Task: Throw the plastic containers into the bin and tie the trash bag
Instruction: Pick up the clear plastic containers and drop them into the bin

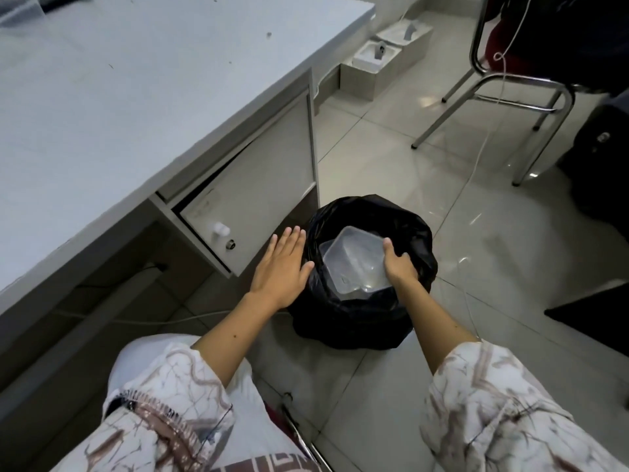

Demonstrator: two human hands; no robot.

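A small bin lined with a black trash bag [360, 321] stands on the tiled floor beside the desk. A clear plastic container [354, 260] sits tilted in the bag's open mouth. My right hand [398, 264] grips the container's right edge, thumb on top. My left hand [282, 267] hovers flat with fingers spread just left of the bag's rim, holding nothing. Another clear container [18, 10] lies at the far left corner of the desk top.
The grey desk [119, 97] fills the left, its cabinet door [252, 199] slightly ajar next to the bin. A metal chair [510, 97] and white cable [476, 165] stand at the right. White boxes [374, 66] sit by the wall. A dark mat [592, 315] lies right.
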